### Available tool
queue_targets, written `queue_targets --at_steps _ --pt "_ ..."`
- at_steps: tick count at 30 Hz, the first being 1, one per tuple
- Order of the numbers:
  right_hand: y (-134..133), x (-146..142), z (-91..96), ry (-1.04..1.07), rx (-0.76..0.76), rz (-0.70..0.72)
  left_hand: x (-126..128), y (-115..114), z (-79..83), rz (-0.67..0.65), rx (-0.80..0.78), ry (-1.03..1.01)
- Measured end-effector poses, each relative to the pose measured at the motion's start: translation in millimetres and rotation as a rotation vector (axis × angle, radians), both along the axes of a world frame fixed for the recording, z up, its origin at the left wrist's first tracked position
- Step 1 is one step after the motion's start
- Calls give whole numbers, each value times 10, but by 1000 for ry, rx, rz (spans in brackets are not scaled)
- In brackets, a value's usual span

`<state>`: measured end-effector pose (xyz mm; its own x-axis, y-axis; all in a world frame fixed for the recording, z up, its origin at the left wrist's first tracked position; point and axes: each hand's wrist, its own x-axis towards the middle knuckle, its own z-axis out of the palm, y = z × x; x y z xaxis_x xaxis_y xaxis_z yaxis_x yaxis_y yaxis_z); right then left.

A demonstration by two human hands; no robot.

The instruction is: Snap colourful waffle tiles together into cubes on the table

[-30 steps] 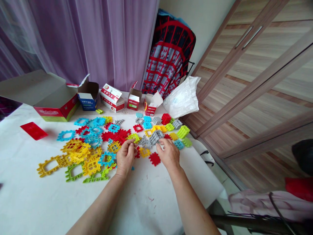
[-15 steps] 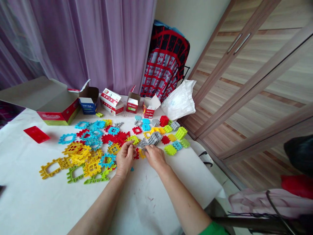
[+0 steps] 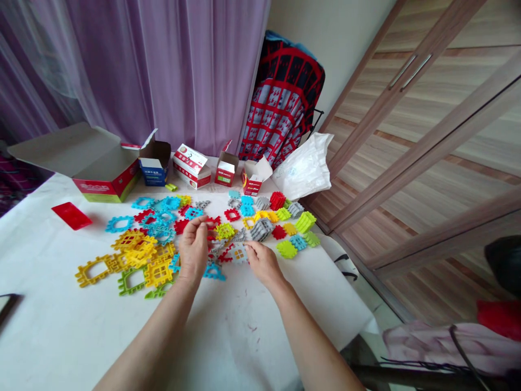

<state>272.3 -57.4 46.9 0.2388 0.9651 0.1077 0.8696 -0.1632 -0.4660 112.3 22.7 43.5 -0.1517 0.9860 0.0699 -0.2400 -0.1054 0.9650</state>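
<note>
Colourful plastic interlocking building pieces lie across the white-covered table. My right hand (image 3: 264, 263) pinches the right edge of a grey window-shaped building piece (image 3: 234, 253), low over the table. Over the middle of the heap is my left hand (image 3: 193, 250), its fingers curled together; whatever they hold, if anything, is hidden. A lime green piece (image 3: 224, 231) lies between the hands. Just beyond my right hand stands a leaning stack of grey pieces (image 3: 262, 229). Yellow frame pieces (image 3: 140, 251) spread left of my left hand, and a blue piece (image 3: 214, 272) lies close to its right.
Along the back stand an open large box (image 3: 101, 189), a blue box (image 3: 153, 172), several smaller red-and-white boxes (image 3: 191, 167) and a white plastic bag (image 3: 305, 168). A red card-like piece (image 3: 72, 216) lies at left. Sorted small squares (image 3: 287, 249) sit at right.
My hands have moved apart, the left one going left and slightly up. The grey window piece now shows at my right fingertips. The whole view has shifted slightly.
</note>
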Motion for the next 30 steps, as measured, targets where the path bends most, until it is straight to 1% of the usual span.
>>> queue_targets --at_steps 3,4,6,8,10,14,17,21,23,25,27,29,30 --pt "20 -36 -26 -40 -26 4 -296 170 30 173 124 156" --pt "11 -43 -32 -69 -21 -10 -396 220 15 256 167 244" --pt "-29 -57 -39 -122 -12 -26 -565 297 -39 388 204 435" --pt "-79 -79 -44 -154 -9 -8 -667 345 -103 457 201 557" --pt "-116 -112 -51 -175 -9 21 -703 369 -158 465 183 605" --pt "-124 -174 -74 -195 -18 35 -688 382 -217 403 129 626" --pt "-116 -191 -88 -181 -19 17 -684 381 -225 374 100 649" --pt "-133 -166 -110 -140 -2 0 -685 368 -210 363 105 663" --pt "-129 -130 -113 -100 -4 61 -680 361 -199 361 103 671" --pt "-95 -81 -101 -67 -4 174 -673 357 -193 355 99 684" --pt "-27 -28 -73 -64 27 284 -668 357 -192 349 102 694" --pt "53 11 -37 -84 87 339 -667 359 -197 347 109 692" --pt "87 19 -21 -95 116 336 -668 361 -201 348 112 690"
